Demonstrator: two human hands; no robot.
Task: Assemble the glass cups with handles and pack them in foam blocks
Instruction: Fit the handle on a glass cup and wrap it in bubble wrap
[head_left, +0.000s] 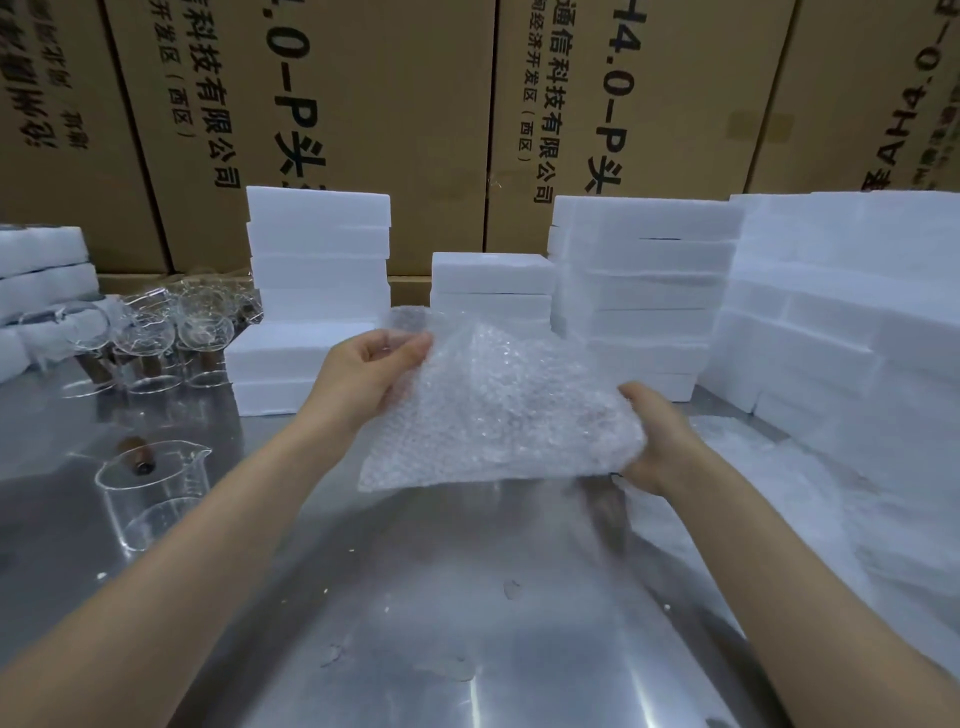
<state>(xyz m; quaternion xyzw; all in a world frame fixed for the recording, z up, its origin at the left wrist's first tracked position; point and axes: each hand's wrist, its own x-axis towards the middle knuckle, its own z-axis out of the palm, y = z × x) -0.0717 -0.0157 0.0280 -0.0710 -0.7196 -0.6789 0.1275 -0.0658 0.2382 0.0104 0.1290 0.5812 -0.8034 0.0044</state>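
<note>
A bubble-wrap bag (493, 410) hangs above the middle of the steel table (441, 597), held between both hands. My left hand (363, 369) pinches its upper left edge. My right hand (660, 436) grips its lower right corner; whatever is inside the bag is hidden. A clear glass cup (148, 493) with a spout and a brown wooden handle stands at the left. Several more glass cups with handles (156, 338) are clustered at the back left. Stacks of white foam blocks (317, 291) line the back.
More foam stacks stand at centre (491, 288), right of centre (639, 291), far right (852, 322) and far left (41, 275). Loose bubble wrap (831, 509) lies on the right. Large cardboard boxes (395, 104) form a wall behind everything.
</note>
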